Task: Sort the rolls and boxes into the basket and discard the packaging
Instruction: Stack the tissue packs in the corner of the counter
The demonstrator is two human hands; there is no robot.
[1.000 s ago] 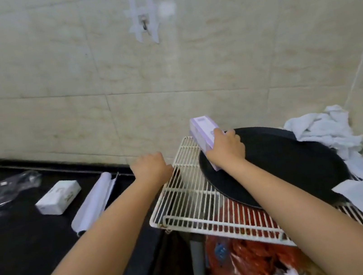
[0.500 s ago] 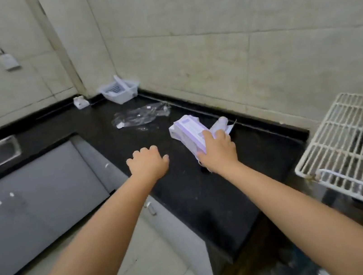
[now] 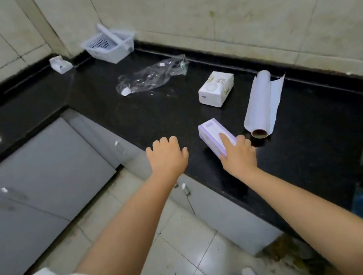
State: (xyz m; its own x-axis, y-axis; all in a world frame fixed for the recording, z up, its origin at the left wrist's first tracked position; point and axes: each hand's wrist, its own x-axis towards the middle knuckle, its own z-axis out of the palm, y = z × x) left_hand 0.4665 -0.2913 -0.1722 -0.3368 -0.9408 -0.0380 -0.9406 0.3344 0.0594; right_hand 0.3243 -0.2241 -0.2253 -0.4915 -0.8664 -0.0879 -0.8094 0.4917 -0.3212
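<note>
Now your right hand clasps the purple box at its near end, index finger laid along the top; its long axis runs away from you and leftward, over the black counter. Your left hand hovers beside it, fingers loosely curled, holding nothing. Just right lies the roll (sheet edge peeled loose), its core end toward you, with a white box beyond. The basket sits in the far corner, crumpled clear packaging before it.
</note>
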